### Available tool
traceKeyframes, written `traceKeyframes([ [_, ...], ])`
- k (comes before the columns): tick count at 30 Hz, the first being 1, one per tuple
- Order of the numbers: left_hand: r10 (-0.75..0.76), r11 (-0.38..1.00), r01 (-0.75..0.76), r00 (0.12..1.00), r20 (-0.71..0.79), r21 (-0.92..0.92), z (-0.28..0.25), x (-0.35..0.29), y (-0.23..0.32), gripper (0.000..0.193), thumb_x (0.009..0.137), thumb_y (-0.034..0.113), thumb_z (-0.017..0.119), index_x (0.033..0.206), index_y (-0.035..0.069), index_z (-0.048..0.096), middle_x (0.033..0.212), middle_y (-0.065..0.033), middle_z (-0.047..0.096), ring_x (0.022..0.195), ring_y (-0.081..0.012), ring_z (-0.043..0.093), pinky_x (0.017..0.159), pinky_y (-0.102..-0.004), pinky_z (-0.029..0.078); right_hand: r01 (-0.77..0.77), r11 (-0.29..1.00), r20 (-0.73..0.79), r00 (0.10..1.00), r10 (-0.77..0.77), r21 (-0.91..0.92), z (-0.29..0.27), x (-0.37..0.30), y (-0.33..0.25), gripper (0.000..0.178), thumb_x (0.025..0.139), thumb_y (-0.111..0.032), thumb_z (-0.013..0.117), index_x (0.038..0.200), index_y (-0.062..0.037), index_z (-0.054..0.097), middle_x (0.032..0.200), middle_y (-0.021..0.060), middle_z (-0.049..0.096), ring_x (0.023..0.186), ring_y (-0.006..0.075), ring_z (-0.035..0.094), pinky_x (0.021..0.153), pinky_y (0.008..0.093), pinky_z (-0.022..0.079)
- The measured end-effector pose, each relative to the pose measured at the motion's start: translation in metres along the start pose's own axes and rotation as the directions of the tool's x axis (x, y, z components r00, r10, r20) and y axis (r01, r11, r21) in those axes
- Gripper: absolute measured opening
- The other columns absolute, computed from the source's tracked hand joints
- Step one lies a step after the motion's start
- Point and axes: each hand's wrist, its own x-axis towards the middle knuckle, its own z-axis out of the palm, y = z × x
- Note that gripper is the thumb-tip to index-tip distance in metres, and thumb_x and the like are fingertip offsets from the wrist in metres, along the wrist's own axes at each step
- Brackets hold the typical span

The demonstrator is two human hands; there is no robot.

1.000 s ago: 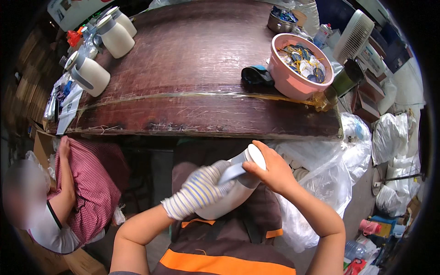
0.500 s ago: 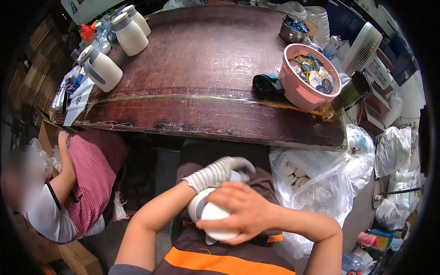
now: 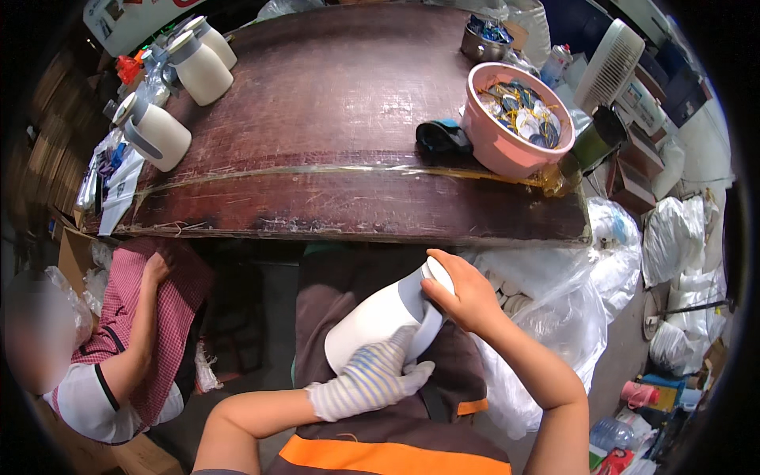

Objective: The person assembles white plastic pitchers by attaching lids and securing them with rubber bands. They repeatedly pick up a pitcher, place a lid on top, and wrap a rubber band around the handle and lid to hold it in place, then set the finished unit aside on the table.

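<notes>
A white jug [image 3: 364, 323] with a grey collar and handle lies tilted across my lap, its top toward the upper right. My left hand [image 3: 372, 376], in a striped knit glove, supports the jug's body from below, close to the handle. Bare, my right hand [image 3: 467, 293] grips the white lid [image 3: 440, 275] at the jug's top, thumb on one side and fingers over the rim. Beneath the jug is my dark apron [image 3: 324, 277] with an orange band.
On the dark wooden table [image 3: 317, 103] stand three similar jugs [image 3: 162, 136] at left. A pink bowl [image 3: 507, 146] of tagged discs and a dark strap [image 3: 439, 138] sit right. A clear bag [image 3: 546, 324] of white lids lies beside me. Another person [image 3: 119, 356] sits at left.
The jug has turned so its top points up and right instead of toward me. My left hand has shifted down to the body; my right hand has moved up to the lid.
</notes>
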Motion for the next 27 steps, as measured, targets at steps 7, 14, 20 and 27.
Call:
traceKeyframes([
  [7,-0.033,0.906,-0.068,0.972,-0.231,-0.419,-0.055,0.058,-0.059,0.026,0.075,0.005,0.075,0.100,0.004,0.067,0.092,-0.0019,0.069,0.086,-0.0083,0.062,0.078,-0.0275,0.053,0.386,0.921,0.187,0.901,-0.390,0.058,-0.020,-0.016,-0.017,0.078,0.083,-0.058,0.064,0.143,-0.0116,0.046,0.147,0.0277,0.039,0.138,0.0470,0.034,0.111,0.0506,0.031],
  [14,0.041,0.966,-0.046,0.999,-0.025,-0.255,-0.069,0.062,-0.082,0.030,0.070,0.009,0.075,0.099,0.002,0.070,0.085,-0.0041,0.071,0.083,-0.0118,0.065,0.078,-0.0283,0.053,0.754,0.654,0.037,0.653,-0.757,0.058,0.001,-0.013,-0.029,0.058,0.078,-0.054,0.064,0.117,-0.0125,0.064,0.136,0.0193,0.052,0.124,0.0394,0.051,0.100,0.0530,0.038],
  [20,0.017,0.931,0.083,0.963,0.270,-0.355,-0.019,0.023,-0.024,0.027,0.086,0.032,0.073,0.096,0.007,0.067,0.066,0.0032,0.057,0.055,-0.0079,0.052,0.050,-0.0254,0.042,0.301,0.914,-0.047,0.953,-0.300,0.271,0.004,0.012,-0.014,0.036,0.085,-0.034,0.060,0.105,-0.0047,0.064,0.114,0.0150,0.060,0.107,0.0344,0.058,0.093,0.0401,0.045],
  [27,-0.164,0.695,0.289,0.955,0.247,-0.658,0.017,0.025,-0.004,0.023,0.088,0.029,0.072,0.093,0.008,0.064,0.064,0.0024,0.053,0.049,-0.0091,0.049,0.046,-0.0258,0.038,0.261,0.921,0.050,0.957,-0.287,0.289,-0.006,0.034,-0.007,0.040,0.090,-0.036,0.058,0.113,-0.0045,0.066,0.123,0.0173,0.057,0.120,0.0318,0.053,0.103,0.0398,0.040],
])
